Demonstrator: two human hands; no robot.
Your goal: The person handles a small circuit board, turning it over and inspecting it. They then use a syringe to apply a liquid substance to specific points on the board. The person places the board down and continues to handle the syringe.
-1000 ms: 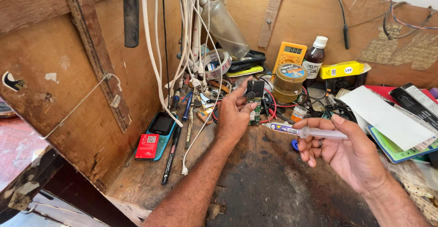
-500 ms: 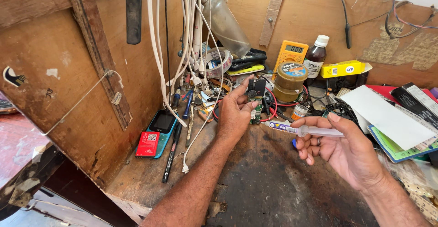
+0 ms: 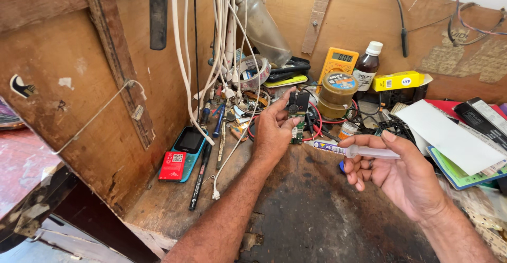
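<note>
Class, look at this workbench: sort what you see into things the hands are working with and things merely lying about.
In hand:
- small circuit board, held by the left hand
- syringe-like tube, held by the right hand

Lying about:
- yellow multimeter
- brown bottle
- tape roll
- teal phone
- red card
- yellow box

The counter [image 3: 317, 210] was a worn, dark-stained wooden top. Left of the left hand's fingers [image 3: 282, 110] lay a teal phone [image 3: 189, 142] with a red card [image 3: 172, 166] against it and a black pen [image 3: 199, 177] beside. Beyond the fingers stood a yellow multimeter [image 3: 338, 62], a brown jar [image 3: 338, 90] and a dark bottle [image 3: 367, 68]; right of the right hand's fingers [image 3: 364, 165] lay white paper [image 3: 449, 136].
</note>
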